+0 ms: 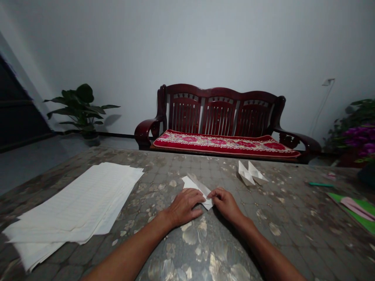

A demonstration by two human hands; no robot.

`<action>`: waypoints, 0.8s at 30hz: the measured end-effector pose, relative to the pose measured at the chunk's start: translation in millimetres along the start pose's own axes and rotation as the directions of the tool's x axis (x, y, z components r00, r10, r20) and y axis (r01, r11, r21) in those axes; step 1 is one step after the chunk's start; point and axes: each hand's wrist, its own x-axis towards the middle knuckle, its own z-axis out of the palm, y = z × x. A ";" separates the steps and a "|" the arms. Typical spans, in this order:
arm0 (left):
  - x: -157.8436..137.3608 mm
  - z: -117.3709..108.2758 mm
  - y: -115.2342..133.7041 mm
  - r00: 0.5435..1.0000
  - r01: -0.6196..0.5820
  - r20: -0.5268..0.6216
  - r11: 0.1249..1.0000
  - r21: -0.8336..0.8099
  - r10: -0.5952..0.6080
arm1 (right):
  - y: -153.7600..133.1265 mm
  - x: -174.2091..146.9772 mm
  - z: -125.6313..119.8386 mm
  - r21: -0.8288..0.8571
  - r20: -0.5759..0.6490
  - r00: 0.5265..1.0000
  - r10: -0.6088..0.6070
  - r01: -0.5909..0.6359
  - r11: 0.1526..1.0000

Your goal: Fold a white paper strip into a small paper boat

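A partly folded sheet of white paper lies on the patterned tablecloth in front of me, with one layer raised along its far side. My left hand rests across its near left part, fingers stretched out and pressing it down. At the paper's right end, my right hand pinches the edge between thumb and fingers. Part of the paper is hidden under both hands. Farther back on the right stands a white folded paper boat with two pointed halves.
A messy stack of white sheets covers the table's left side. On the right lie a green pen, a green sheet and a pink strip. Beyond the table stand a wooden bench and a potted plant.
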 end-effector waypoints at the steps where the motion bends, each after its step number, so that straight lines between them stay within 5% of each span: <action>1: 1.4 1.2 1.5 1.000 -0.002 -0.005 1.000 0.004 0.002 | 1.7 -0.1 1.4 0.014 -0.018 1.000 0.016 -0.016 1.000; 18: 11.5 9.0 9.9 0.996 -0.070 0.075 0.945 0.321 0.048 | 2.3 -5.2 8.8 0.037 -0.054 0.998 0.030 -0.028 0.999; 24: 9.9 9.7 10.0 0.998 -0.038 0.049 0.962 0.270 0.026 | -4.1 -8.5 10.1 -0.016 -0.023 1.000 -0.001 0.000 1.000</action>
